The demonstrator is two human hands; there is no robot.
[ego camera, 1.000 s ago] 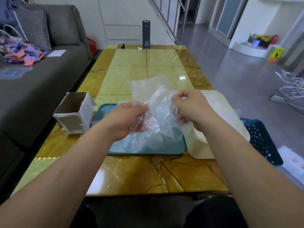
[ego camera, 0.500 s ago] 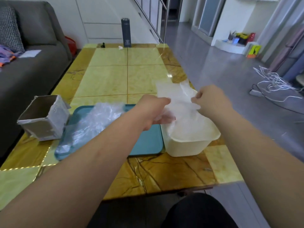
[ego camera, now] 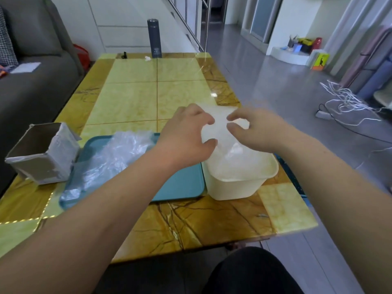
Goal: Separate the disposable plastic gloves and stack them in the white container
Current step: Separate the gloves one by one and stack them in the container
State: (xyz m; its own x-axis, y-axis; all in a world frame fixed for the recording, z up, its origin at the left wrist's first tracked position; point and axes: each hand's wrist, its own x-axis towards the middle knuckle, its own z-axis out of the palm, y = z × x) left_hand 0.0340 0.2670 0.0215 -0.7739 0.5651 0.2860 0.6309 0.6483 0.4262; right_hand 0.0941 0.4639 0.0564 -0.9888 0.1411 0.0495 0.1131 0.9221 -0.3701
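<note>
Glove (ego camera: 219, 116) drapes white container (ego camera: 233, 187) under left hand (ego camera: 186, 136), right hand (ego camera: 258, 132).

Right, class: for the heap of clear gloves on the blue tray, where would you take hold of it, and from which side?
Probably a raised fold at the far right end of the heap of gloves, pinched from above by the left hand, which is nearest. The film lies crumpled and layered on the tray, so a top fold should peel one glove off.
</note>
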